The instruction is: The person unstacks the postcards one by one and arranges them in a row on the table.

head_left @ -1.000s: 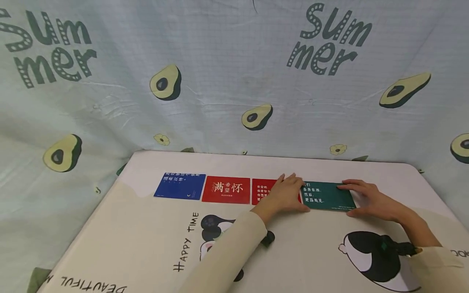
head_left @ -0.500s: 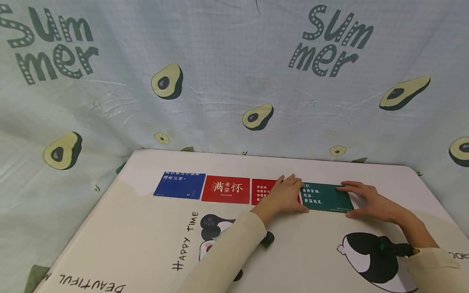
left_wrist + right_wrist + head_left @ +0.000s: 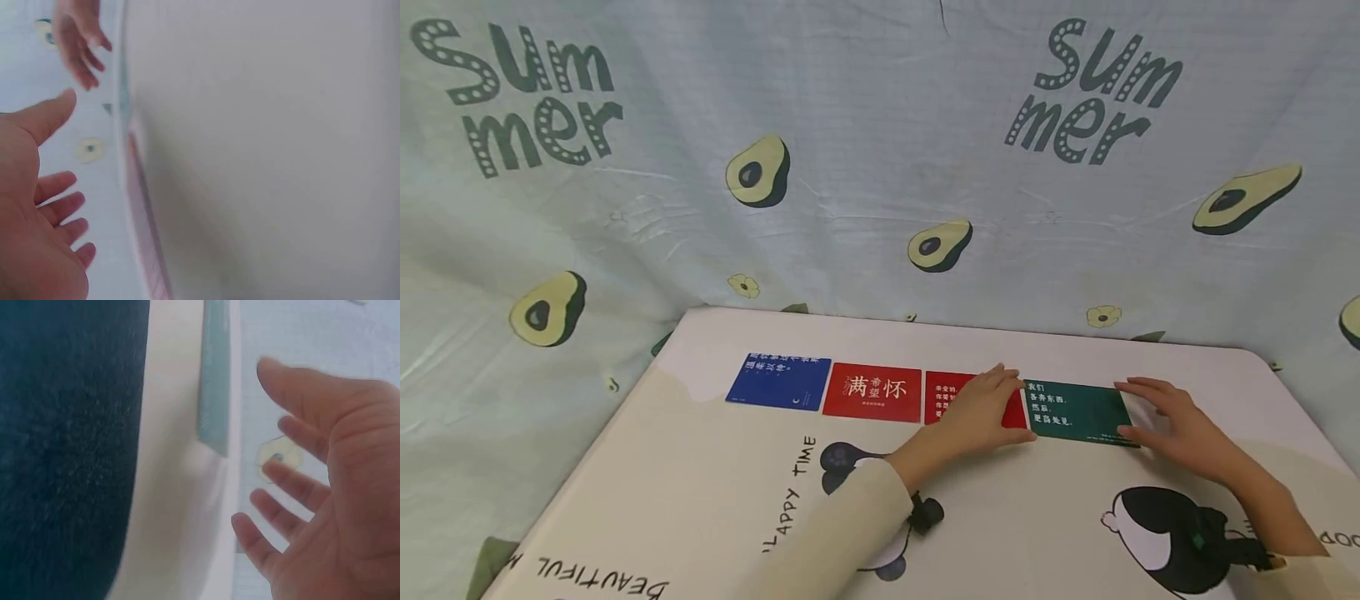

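Observation:
Four-cornered printed cards lie side by side in a row: a blue card (image 3: 778, 383), a red card (image 3: 872, 392), a second red card (image 3: 942, 398) and a green card (image 3: 1082, 412). My left hand (image 3: 977, 417) is over the second red card, hiding much of it, its fingertips near the seam with the green one. At the green card's right edge is my right hand (image 3: 1183, 429), thumb and fingers apart. Both wrist views show relaxed, spread fingers of the left hand (image 3: 37, 200) and right hand (image 3: 325, 469), with nothing held.
The cards rest on a pale table (image 3: 700, 483) printed with cartoon figures and lettering. Behind its far edge hangs a light curtain (image 3: 850, 150) with avocado prints. A dark wrist device (image 3: 927, 515) shows beside the left sleeve (image 3: 842, 533).
Both hands have eased slightly apart at the green card's ends, uncovering a little more of it. The whole head view has shifted a little. The row of cards stays as it was.

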`<action>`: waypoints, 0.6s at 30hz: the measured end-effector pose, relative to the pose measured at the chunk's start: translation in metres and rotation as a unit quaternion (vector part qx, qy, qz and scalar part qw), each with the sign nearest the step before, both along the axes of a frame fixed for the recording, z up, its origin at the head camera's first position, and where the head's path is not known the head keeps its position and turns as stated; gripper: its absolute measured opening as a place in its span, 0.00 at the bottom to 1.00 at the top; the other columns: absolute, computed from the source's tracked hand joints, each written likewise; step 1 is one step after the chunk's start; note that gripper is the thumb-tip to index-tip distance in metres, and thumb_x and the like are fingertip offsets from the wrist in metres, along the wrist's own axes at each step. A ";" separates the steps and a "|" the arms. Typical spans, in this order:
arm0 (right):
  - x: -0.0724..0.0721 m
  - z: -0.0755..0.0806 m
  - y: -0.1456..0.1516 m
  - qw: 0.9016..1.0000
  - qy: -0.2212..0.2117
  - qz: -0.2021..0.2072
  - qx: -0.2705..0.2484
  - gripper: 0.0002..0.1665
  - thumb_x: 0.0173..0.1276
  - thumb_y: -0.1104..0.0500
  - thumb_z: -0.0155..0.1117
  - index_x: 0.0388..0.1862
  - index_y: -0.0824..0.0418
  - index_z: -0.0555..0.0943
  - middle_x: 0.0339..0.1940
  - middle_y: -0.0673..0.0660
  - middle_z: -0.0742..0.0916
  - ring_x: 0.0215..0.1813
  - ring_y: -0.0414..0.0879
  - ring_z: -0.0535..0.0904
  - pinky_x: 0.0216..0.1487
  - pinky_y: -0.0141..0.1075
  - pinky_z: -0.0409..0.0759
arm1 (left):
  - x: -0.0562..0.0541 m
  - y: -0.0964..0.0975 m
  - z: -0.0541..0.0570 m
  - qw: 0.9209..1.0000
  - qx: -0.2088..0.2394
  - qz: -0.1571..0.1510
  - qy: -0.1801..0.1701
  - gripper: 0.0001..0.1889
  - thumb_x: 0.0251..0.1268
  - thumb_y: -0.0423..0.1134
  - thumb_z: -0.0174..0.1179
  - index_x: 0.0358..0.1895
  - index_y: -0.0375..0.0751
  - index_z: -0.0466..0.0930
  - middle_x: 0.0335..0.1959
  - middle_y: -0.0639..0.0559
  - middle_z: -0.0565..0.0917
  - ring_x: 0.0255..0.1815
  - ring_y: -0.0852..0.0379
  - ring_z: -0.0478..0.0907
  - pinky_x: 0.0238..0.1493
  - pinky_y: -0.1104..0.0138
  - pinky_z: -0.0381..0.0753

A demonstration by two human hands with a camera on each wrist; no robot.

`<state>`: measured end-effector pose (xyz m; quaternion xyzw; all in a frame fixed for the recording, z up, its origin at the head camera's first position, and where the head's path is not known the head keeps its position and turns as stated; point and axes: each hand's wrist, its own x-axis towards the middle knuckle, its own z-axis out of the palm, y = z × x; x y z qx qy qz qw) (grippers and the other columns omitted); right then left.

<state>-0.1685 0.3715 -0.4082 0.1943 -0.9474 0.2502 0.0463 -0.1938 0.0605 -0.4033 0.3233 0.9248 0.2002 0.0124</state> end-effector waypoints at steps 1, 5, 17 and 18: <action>0.003 0.001 0.000 1.000 0.010 -0.011 0.004 0.38 0.58 0.56 0.73 0.65 0.67 0.69 0.63 0.72 0.68 0.59 0.71 0.62 0.48 0.70 0.67 | 0.004 -0.007 0.002 1.000 0.009 0.001 0.000 0.40 0.54 0.56 0.66 0.69 0.46 0.64 0.71 0.54 0.63 0.74 0.57 0.52 0.68 0.64 0.61; 0.019 0.011 0.001 0.998 0.032 -0.050 0.008 0.39 0.61 0.54 0.71 0.68 0.64 0.67 0.64 0.71 0.68 0.60 0.70 0.64 0.46 0.69 0.69 | 0.020 -0.042 0.009 0.999 0.040 0.004 0.000 0.40 0.53 0.54 0.68 0.70 0.46 0.64 0.71 0.53 0.63 0.74 0.55 0.52 0.68 0.58 0.62; 0.052 0.019 0.010 0.994 0.062 -0.089 0.016 0.47 0.63 0.53 0.67 0.76 0.57 0.55 0.77 0.64 0.54 0.77 0.61 0.38 0.60 0.74 0.35 | 0.049 -0.162 0.026 0.990 0.105 0.071 0.067 0.40 0.54 0.52 0.68 0.68 0.40 0.66 0.71 0.47 0.63 0.75 0.48 0.51 0.71 0.47 0.51; 0.053 0.019 0.012 0.993 0.064 -0.094 0.019 0.47 0.63 0.53 0.67 0.76 0.57 0.55 0.77 0.64 0.53 0.77 0.60 0.36 0.60 0.74 0.33 | 0.049 -0.171 0.028 0.988 0.110 0.077 0.075 0.39 0.54 0.51 0.69 0.68 0.40 0.66 0.71 0.46 0.63 0.75 0.48 0.51 0.71 0.46 0.49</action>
